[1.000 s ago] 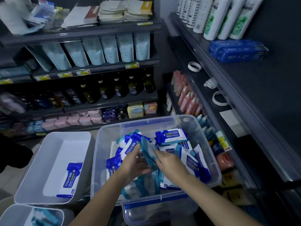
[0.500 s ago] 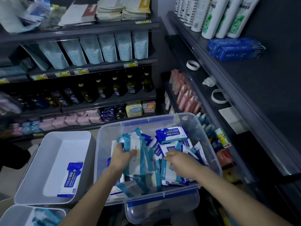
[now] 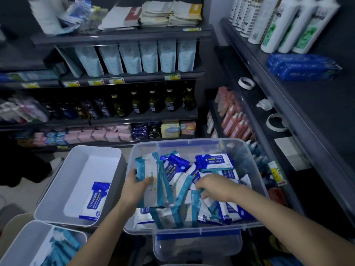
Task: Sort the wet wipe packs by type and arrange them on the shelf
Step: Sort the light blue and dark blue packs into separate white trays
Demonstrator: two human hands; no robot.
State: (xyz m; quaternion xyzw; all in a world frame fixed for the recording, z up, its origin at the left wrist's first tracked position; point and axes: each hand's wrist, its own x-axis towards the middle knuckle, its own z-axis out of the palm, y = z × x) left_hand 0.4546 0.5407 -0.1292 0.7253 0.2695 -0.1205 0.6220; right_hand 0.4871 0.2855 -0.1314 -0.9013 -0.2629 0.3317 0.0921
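Note:
A clear plastic bin (image 3: 249, 156) holds a jumble of wet wipe packs, some dark blue (image 3: 214, 162), some white with teal edges (image 3: 181, 206). My left hand (image 3: 134, 187) grips a small stack of teal-edged packs (image 3: 148, 169) held upright at the bin's left side. Reaching into the pile at the middle of the bin, my right hand (image 3: 215, 186) has its fingers curled around a teal-edged pack. A white tub (image 3: 80, 160) to the left holds one dark blue pack (image 3: 95, 200). Another white tub (image 3: 25, 244) at the lower left holds teal packs (image 3: 61, 246).
Dark shelves (image 3: 123, 36) straight ahead carry pouches, bottles and boxed goods. The shelf unit on the right (image 3: 288, 104) carries white bottles (image 3: 284, 22), blue boxes (image 3: 301, 67), tape rolls and pink spray bottles. A second clear bin (image 3: 196, 246) sits under the first.
My left hand has gathered teal-edged packs and lifted them upright at the left of the bin. My right hand has moved apart from it and dug into the middle of the pile.

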